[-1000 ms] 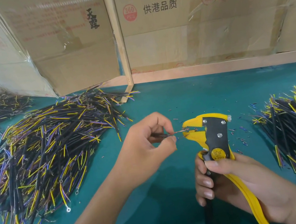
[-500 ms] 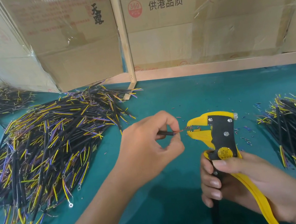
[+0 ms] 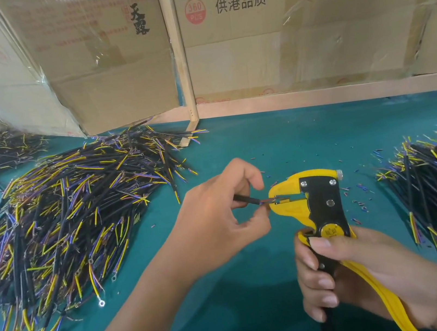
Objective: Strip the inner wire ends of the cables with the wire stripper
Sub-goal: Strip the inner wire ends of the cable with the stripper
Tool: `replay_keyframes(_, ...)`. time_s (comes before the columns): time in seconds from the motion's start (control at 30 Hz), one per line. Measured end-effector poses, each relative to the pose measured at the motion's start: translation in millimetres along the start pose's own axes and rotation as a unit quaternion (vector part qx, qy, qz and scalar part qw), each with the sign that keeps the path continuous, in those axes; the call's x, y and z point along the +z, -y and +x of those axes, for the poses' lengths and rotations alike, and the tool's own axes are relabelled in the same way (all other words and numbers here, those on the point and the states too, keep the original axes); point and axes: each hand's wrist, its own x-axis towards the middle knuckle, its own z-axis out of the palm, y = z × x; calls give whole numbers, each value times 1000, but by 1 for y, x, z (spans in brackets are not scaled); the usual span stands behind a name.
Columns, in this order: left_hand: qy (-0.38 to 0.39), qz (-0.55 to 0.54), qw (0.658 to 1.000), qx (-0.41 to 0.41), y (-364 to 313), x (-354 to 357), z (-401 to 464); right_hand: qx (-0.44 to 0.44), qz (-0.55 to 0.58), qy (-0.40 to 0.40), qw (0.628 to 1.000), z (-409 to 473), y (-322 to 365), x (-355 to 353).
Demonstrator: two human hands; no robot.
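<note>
Black-sheathed cable [image 3: 245, 200] pinched in left hand [image 3: 219, 216], lying near level and pointing right, inner wire ends fed straight into yellow wire stripper [image 3: 307, 202] mouth, right hand [image 3: 351, 273] wrapped round handles below, likely ready to squeeze above teal table [image 3: 279, 141].

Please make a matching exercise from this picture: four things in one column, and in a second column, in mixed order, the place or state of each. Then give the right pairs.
Things:
1. cable
2. stripper
3. big pile
4. ring terminal

Places or states:
A. lies left on the green mat
B. pinched by the left hand, its end in the yellow head
C. at the near edge of the left pile
D. handles held by the right hand

Pairs: 1-B, 2-D, 3-A, 4-C
</note>
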Motion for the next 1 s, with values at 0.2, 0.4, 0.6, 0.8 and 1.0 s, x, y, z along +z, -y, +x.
replay_keyframes(0.2, 9, 4, 1000, 3, 1, 1, 0, 17, 7, -31, 999, -1, 0, 2)
replay_keyframes(0.4, 27, -3, 1000, 3, 0, 0, -1, 20, 13, -25, 999, 0, -1, 3)
replay_keyframes(0.6, 41, -1, 999, 2, -1, -1, -1, 31, 19, -24, 999, -2, 2, 6)
replay_keyframes(0.8, 61, -14, 998, -1, -2, -5, -2, 39, -5, -51, 998, -3, 2, 10)
replay_keyframes(1.0, 90, -21, 996, 17, 0, -10, -1, 52, -12, -83, 995, -5, 5, 11)
